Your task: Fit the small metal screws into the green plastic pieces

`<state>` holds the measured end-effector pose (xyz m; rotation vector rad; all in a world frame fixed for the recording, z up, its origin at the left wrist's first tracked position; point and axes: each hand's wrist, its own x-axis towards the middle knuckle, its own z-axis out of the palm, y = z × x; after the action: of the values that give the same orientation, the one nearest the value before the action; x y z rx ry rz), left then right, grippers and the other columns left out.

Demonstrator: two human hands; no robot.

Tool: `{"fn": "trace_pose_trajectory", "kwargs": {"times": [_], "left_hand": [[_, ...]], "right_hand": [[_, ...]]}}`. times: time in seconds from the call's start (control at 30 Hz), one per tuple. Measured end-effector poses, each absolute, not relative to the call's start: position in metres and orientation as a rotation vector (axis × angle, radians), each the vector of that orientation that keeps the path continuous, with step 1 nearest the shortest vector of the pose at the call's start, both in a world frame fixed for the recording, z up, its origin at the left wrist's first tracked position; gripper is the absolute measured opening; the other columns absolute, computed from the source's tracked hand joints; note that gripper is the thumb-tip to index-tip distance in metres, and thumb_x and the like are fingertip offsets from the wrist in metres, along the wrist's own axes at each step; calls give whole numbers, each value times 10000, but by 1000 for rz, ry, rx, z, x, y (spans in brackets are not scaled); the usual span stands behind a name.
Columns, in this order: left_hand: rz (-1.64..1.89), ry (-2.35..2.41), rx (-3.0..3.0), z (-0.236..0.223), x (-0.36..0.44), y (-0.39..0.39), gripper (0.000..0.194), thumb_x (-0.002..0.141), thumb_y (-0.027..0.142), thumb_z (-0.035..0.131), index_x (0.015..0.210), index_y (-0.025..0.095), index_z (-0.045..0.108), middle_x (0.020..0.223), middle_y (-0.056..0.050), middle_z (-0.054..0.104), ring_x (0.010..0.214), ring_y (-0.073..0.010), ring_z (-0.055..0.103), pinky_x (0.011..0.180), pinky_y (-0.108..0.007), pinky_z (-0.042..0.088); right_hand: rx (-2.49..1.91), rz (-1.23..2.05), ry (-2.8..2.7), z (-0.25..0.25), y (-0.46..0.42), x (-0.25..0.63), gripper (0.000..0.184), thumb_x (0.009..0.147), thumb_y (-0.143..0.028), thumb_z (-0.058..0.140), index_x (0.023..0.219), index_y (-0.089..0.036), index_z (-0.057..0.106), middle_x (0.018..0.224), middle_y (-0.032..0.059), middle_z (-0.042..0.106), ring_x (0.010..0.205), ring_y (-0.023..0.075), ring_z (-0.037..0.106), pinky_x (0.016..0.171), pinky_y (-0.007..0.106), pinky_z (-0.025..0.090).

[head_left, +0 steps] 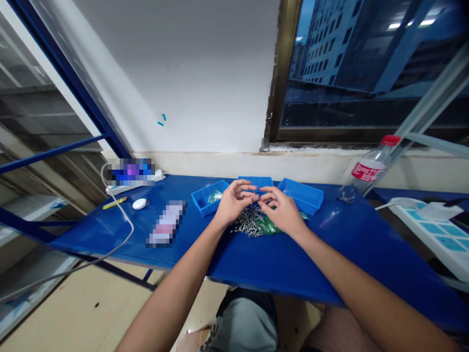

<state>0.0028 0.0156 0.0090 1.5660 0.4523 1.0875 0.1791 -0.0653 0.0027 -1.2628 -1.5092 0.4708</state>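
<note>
My left hand (236, 201) and my right hand (281, 209) meet over a pile of silver screws (248, 225) on the blue table. On each, thumb and fingers are drawn together in a pinch, tips almost touching the other's. Whatever lies between the fingertips is too small to make out. A crumpled green plastic bag (266, 226) lies against the pile, partly beneath my right hand. Behind the hands are three blue bins: a left bin (200, 203) with a clear bag (215, 196) inside, a middle bin (255, 181) partly covered, and a right bin (308, 195).
A clear bottle with a red cap (368, 168) leans at the back right, near a white power strip (436, 230). On the left lie a yellow cutter (114, 203), a white oval object (139, 204), a blurred-out flat item (167, 224) and a cable (128, 220).
</note>
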Motion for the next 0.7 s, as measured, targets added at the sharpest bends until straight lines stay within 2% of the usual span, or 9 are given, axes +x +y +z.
{"fn": "trace_pose_trajectory", "kwargs": {"times": [0.13,0.27,0.47,0.7], "left_hand": [[1094,441,1609,9,3,17,617,839,294,840,1359,198,523,1363,-192,662,1053,-236,757,958,-427,628],[1213,539,1560,7,3,19,468,923,334,739,1322,176,552,1272,-170,703,989,-219,758,875,-392,632],[1304,643,1550,8,1,22,358,970,373,663,1251,165,585,1089,-117,755,885,-182,737,773,-319,602],[1286,697,1612,6,-1,22,393,978,465,637,1215,153,617,1032,-113,758,859,-192,737,717,-293,573]], "right_hand": [[-1248,416,-1469,4,-65,181,261,879,-325,674,1112,-216,629,943,62,769,725,190,712,645,301,560],[-1310,154,-1517,11,-63,187,86,917,-275,609,955,-227,670,890,39,737,667,172,650,653,311,518],[-1326,-66,-1565,15,-56,194,141,918,-197,559,964,-217,691,913,57,714,835,223,654,801,359,523],[-1392,-269,-1787,17,-55,205,242,986,-180,519,1071,-207,744,1072,108,735,1087,293,600,976,439,492]]}}
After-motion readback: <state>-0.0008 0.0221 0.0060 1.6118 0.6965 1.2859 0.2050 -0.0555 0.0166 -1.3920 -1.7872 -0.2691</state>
